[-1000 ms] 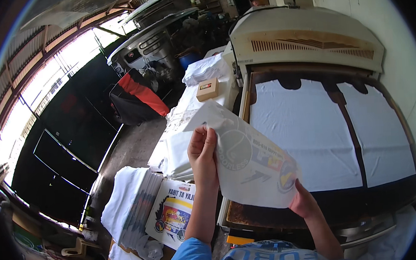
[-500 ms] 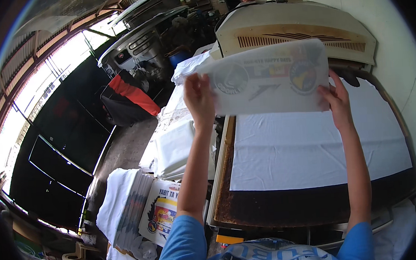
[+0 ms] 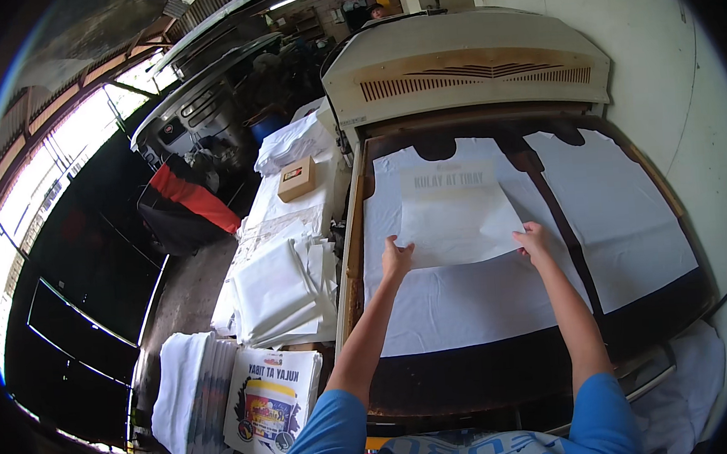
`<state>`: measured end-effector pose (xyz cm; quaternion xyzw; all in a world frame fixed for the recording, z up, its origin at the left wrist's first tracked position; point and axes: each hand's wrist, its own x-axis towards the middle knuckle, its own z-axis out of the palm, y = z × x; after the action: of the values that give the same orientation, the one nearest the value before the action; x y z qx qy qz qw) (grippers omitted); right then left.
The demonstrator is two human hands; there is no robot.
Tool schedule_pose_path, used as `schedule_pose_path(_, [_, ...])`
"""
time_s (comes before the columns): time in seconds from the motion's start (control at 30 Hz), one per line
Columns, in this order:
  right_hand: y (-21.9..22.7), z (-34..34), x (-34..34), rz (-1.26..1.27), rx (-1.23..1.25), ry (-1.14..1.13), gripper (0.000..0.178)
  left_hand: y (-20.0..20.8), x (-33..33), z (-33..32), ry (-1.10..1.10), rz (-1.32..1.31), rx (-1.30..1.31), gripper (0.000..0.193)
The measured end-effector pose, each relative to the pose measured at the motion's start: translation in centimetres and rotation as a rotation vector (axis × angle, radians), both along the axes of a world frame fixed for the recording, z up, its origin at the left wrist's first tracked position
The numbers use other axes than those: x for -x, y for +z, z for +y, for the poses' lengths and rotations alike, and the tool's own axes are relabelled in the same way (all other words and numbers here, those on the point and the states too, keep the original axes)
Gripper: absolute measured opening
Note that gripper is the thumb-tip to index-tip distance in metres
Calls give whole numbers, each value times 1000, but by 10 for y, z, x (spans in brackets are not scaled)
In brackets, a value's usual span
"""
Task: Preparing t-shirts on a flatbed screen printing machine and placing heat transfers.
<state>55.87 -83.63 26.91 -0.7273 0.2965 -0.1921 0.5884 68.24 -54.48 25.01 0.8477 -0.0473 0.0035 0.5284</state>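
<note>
My left hand (image 3: 397,256) pinches the lower left corner of a thin white transfer paper (image 3: 459,225). At the opposite near corner, my right hand (image 3: 532,242) has its fingers closed on the same sheet. Faint grey lettering shows through the paper near its far edge, which lies over a white fabric panel (image 3: 460,313). The near edge sags in a curve between my hands, slightly raised. Beside this panel, to the right, lies a second white fabric panel (image 3: 625,219). Both rest on the dark bed (image 3: 490,386) of a large press.
The press's beige vented hood (image 3: 469,54) stands behind the bed. On the left, a long table holds folded white sheets (image 3: 276,291) and a small cardboard box (image 3: 296,179). Nearer are a stack of printed sheets (image 3: 270,399) and piled white fabric (image 3: 189,396).
The transfer paper has come down from mid-air, where its colour print showed through, onto the left fabric panel. Both hands moved down and nearer with it. The view has shifted rightward.
</note>
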Motion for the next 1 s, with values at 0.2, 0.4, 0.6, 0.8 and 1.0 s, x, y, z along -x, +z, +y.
schedule_pose_path(0.2, [6, 4, -10, 133, 51, -20, 42, -17, 9, 12, -124, -2, 54, 38])
schedule_pose_path(0.4, [-3, -17, 0, 95, 146, 11, 43, -22, 12, 15, -150, -34, -32, 36])
schedule_pose_path(0.6, [-10, -8, -5, 60, 294, -10, 35, -43, -4, 17, -99, -92, -71, 36])
schedule_pose_path(0.8, [-28, -13, -5, 7, 321, -72, 31, -28, -10, 8, -172, -20, -56, 35])
schedule_pose_path(1.0, [-25, -15, -1, 101, 586, -109, 30, -14, 2, 10, -154, -52, -157, 30])
